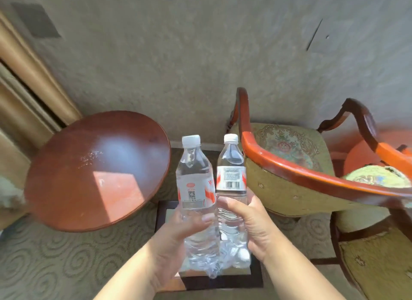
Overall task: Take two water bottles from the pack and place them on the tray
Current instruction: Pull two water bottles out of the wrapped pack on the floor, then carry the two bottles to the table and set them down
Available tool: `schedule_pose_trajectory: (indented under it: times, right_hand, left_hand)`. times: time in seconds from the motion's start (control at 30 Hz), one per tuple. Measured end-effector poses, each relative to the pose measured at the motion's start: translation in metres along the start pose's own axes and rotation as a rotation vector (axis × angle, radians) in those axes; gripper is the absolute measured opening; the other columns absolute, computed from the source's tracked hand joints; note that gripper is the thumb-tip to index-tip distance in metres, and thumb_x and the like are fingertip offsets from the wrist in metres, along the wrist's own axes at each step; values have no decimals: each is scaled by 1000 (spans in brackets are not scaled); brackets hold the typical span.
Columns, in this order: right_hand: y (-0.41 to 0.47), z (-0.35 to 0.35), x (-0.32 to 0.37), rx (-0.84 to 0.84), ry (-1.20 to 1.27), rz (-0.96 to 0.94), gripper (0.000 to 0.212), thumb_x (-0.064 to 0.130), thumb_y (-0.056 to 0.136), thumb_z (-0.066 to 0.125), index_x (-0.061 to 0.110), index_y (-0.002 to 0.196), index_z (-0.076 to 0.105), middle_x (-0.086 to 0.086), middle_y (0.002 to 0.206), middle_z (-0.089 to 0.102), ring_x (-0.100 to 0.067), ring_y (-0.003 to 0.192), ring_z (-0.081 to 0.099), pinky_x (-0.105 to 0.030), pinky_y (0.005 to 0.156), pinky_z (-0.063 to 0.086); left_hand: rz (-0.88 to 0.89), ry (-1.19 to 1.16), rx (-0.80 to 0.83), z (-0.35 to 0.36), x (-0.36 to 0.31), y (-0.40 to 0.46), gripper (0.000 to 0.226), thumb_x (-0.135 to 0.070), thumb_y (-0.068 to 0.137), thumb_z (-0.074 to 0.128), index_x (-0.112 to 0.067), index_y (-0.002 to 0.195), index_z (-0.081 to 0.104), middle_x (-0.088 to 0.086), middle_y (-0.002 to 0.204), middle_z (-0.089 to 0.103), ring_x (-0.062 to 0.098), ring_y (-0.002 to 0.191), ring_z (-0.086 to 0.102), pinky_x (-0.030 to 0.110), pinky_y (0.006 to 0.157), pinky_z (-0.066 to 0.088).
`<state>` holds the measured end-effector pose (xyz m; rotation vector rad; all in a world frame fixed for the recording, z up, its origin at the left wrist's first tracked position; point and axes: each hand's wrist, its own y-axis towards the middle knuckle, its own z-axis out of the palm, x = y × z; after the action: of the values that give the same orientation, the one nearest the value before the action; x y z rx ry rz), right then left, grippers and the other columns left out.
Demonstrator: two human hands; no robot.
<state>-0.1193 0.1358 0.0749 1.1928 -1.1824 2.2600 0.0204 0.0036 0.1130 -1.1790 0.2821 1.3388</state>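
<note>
Standing at the far left was a round wooden surface (98,170), its reddish top bare and catching a patch of sunlight, with patterned carpet (44,266) beneath it. Just right of it, the left hand (178,230) was wrapped around the lower body of one water bottle (196,179) — upright, white cap on, red-and-white label facing the camera. Touching that bottle's side was a second bottle (231,177), also upright and capped, its barcode label showing; the right hand (249,221) gripped it around the ribbed lower part. Both bottles were held in the air, side by side. Directly below them lay a dark-framed rectangular tray (256,275) on the floor, with crumpled clear plastic wrap (214,268) and what looked like more bottle caps lying on it; the pack's contents could not be made out clearly. To the right stood an armchair (289,170) with curved red-brown wooden arms and worn floral upholstery — close beside the right hand's bottle.
</note>
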Motion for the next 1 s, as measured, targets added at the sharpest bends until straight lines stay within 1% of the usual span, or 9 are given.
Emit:
schedule_pose_trajectory:
  times: [0.1, 0.17, 0.23, 0.3, 0.53, 0.67, 0.77, 0.87, 1.0]
  right_hand:
    - [-56, 25, 80, 78, -15, -109, 65, 12, 66, 93, 15, 126, 70, -29, 118, 75, -45, 102, 76, -56, 89, 62]
    - [-100, 43, 132, 128, -75, -221, 75, 15, 61, 96, 22, 130, 67, -23, 115, 78, -41, 99, 78, -45, 80, 65]
    - [-151, 64, 183, 204, -119, -328, 75, 21, 64, 96, 31, 132, 65, -13, 118, 80, -34, 107, 78, -44, 83, 63]
    - [-201, 85, 229, 268, -196, -464, 70, 33, 67, 94, 35, 131, 65, -7, 124, 78, -26, 115, 75, -49, 95, 58]
    - [-321, 134, 334, 425, -251, -895, 54, 23, 71, 87, 16, 122, 73, -21, 117, 78, -37, 109, 76, -34, 86, 63]
    - [-356, 147, 350, 509, -218, -1001, 53, 6, 86, 82, 15, 136, 65, -24, 127, 74, -43, 118, 72, -45, 96, 60]
    - [-367, 145, 351, 496, -177, -1048, 57, 12, 83, 83, 12, 136, 63, -26, 126, 73, -46, 118, 71, -55, 100, 57]
    - [-373, 138, 350, 534, -147, -1016, 60, 13, 83, 80, 4, 139, 59, -33, 130, 68, -52, 120, 67, -66, 105, 50]
    - [-377, 129, 345, 543, -116, -999, 51, 6, 90, 76, 4, 138, 61, -31, 130, 69, -48, 120, 69, -52, 98, 58]
  left_hand:
    - [161, 65, -159, 33, -83, -49, 65, -33, 54, 87, -14, 115, 74, 20, 115, 78, 44, 111, 72, 64, 101, 51]
    - [262, 108, -194, 57, -137, -88, 68, -33, 43, 82, -2, 102, 68, 23, 89, 80, 44, 80, 76, 56, 83, 58]
    - [370, 165, -177, 82, -185, -131, 65, -34, 42, 83, -1, 96, 66, 18, 74, 77, 32, 60, 74, 41, 64, 59]
    - [465, 234, -163, 106, -221, -174, 64, -33, 47, 87, 1, 98, 68, 19, 79, 76, 26, 61, 74, 35, 56, 59]
    - [828, 460, -28, 182, -294, -285, 56, -43, 60, 95, -31, 110, 74, 17, 104, 79, 23, 95, 80, 28, 78, 64]
    - [923, 542, 97, 215, -305, -309, 54, -24, 85, 84, -30, 134, 62, 9, 126, 76, 25, 116, 74, 26, 89, 61]
    - [978, 551, 96, 230, -301, -316, 59, -27, 82, 86, -31, 135, 61, 9, 128, 76, 27, 117, 73, 40, 96, 56]
    - [979, 555, 71, 237, -294, -316, 56, -25, 82, 86, -30, 133, 63, 8, 124, 77, 25, 113, 75, 39, 93, 57]
    - [933, 558, 48, 241, -288, -311, 57, -26, 82, 84, -29, 134, 62, 6, 123, 78, 23, 112, 76, 47, 101, 51]
